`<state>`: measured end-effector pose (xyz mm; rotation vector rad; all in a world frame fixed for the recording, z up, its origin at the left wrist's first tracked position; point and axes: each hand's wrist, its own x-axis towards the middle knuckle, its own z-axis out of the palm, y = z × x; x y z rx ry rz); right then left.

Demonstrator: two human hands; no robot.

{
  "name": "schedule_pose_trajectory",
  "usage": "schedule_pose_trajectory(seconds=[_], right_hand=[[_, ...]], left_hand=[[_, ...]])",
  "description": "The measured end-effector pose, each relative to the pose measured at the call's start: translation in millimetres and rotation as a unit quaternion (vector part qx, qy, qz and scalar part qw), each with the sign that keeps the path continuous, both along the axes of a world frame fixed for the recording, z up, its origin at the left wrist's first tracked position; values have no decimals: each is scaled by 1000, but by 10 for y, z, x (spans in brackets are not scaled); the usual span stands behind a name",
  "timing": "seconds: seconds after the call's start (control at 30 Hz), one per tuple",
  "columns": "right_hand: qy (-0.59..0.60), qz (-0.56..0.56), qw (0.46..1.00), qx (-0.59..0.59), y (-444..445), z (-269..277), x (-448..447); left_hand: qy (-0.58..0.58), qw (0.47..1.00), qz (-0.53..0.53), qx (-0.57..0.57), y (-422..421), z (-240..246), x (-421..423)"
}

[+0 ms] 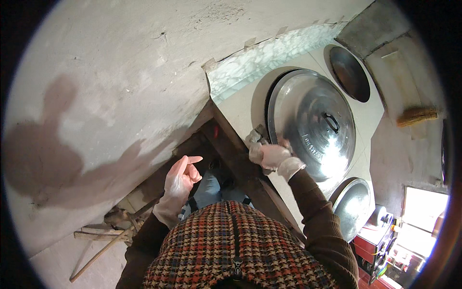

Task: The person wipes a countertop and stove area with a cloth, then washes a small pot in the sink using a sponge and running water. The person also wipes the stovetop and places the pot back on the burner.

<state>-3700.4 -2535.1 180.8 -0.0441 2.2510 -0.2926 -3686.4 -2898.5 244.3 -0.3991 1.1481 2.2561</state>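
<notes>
My right hand point(275, 157), in a thin translucent glove, grips a crumpled grey cloth point(257, 141) at the near edge of the pale tiled stove top point(232, 112). Just beyond it lies a large domed metal lid point(306, 108) with a black handle, over a big round pan whose dark rim shows at the left. My left hand point(184, 175), also gloved, is raised above the dark gap left of the stove, its fingers partly bent and holding nothing.
A dark wok point(349, 74) sits at the far corner, a smaller metal lid point(352, 209) at the near right. The plaster wall point(119, 72) rises at left. A wooden stick point(99, 255) leans low left. A brush point(417, 116) is at right, and a red cabinet point(364, 249) stands lower right.
</notes>
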Motion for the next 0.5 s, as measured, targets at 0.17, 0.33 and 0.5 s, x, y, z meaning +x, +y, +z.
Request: schedule_pose_trajectory(seconds=[0.17,0.33,0.5], right_hand=[[234,-148,960,-41,125,540,-807],[363,-163,916,-57,25,11,-1959],[288,-183,940,26,-277,-932,-2388]], left_hand=[[-31,999,0,-20,7,54,-107],[-58,997,36,-44,-187,-54,-117],[-79,989,108,-57,-633,-216,18]])
